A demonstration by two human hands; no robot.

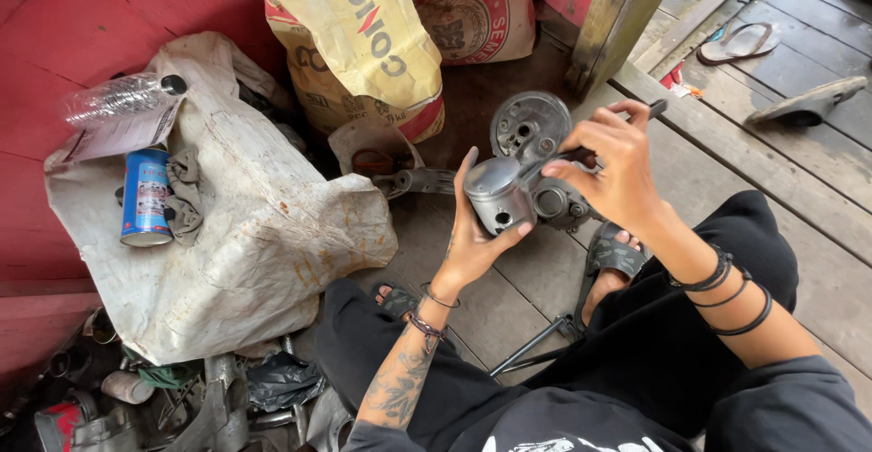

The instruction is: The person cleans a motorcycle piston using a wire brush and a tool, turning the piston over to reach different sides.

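Note:
My left hand [472, 238] cups a grey metal piston [498, 193] from below, fingers wrapped round its skirt. My right hand [616, 168] holds a thin dark tool [636, 116] whose tip rests at the piston's crown. Just behind the piston on the plank floor lie grey engine parts [531, 129], a round cover and a housing [559, 202].
A white sack cloth [254, 234] carries a blue spray can [145, 196], a rag and a clear plastic bottle [123, 98]. Two printed sacks [363, 43] stand behind. Scrap metal parts [182, 407] pile up at lower left. A metal rod [531, 347] lies by my legs. Sandals [740, 43] lie at upper right.

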